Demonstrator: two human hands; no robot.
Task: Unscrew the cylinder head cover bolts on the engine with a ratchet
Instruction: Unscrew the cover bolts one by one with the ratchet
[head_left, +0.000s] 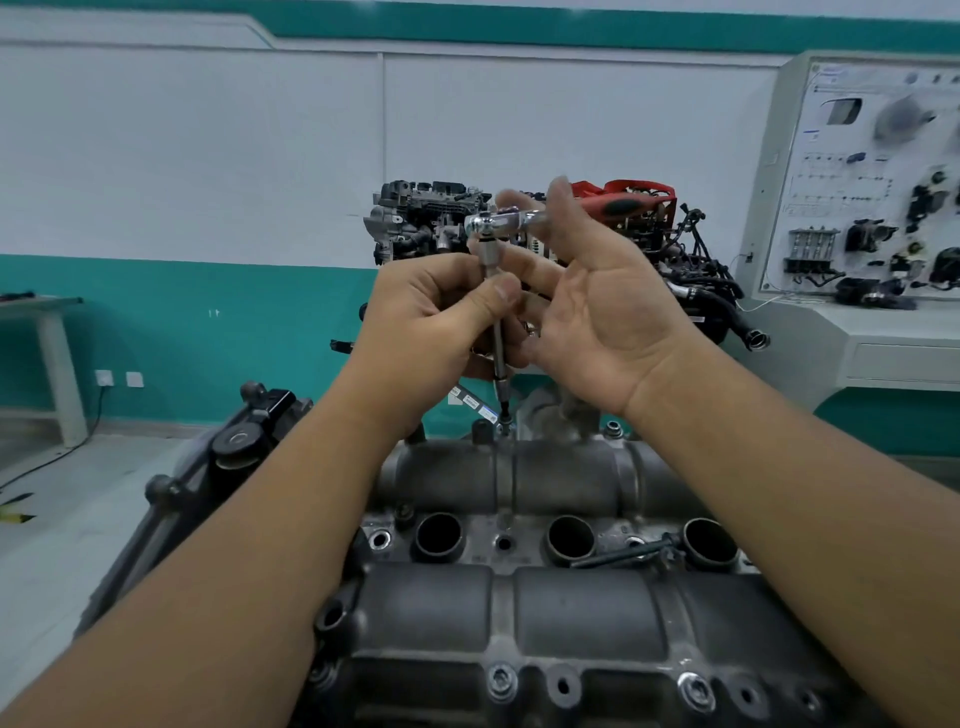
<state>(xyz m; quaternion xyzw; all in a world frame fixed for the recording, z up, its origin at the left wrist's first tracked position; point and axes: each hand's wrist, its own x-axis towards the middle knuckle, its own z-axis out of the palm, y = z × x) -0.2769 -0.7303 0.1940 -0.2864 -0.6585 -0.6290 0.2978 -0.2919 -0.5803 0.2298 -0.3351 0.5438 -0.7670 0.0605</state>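
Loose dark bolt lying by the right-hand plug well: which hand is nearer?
Right. The right hand is above the loose dark bolt; the left hand is further left, up on the chrome ratchet extension.

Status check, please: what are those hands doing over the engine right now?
Left hand pinches extension bar; right hand holds ratchet. Socket on far-edge bolt. Nothing blocking.

2nd engine (431, 218) on stand by white/teal wall (208, 156), training panel (878, 182) right, table (47, 332) left.
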